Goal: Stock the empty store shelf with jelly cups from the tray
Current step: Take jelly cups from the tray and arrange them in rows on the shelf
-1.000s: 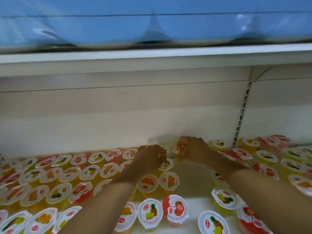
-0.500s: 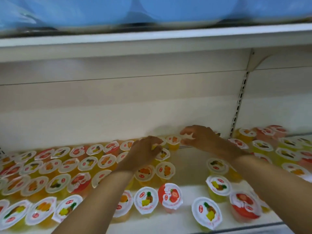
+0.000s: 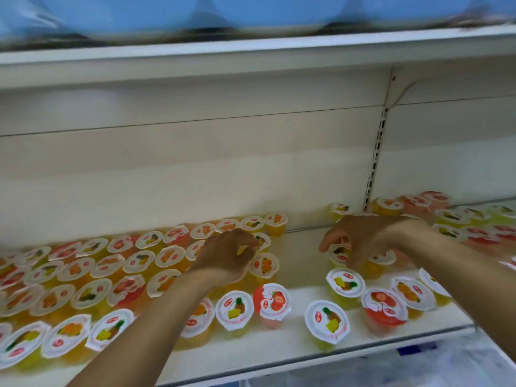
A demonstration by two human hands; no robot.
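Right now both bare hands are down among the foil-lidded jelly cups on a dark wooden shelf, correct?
Not quite: the head view shows a white metal shelf, not dark wood. The left hand and right hand are indeed down among the foil-lidded jelly cups.

Left forearm [image 3: 156, 319]: bare to the frame's lower edge, no sleeve in view.
Right forearm [image 3: 458, 263]: bare, no sleeve.
Wrists: no watch, band or glove.
Fingers [image 3: 325, 244]: ringless where visible.
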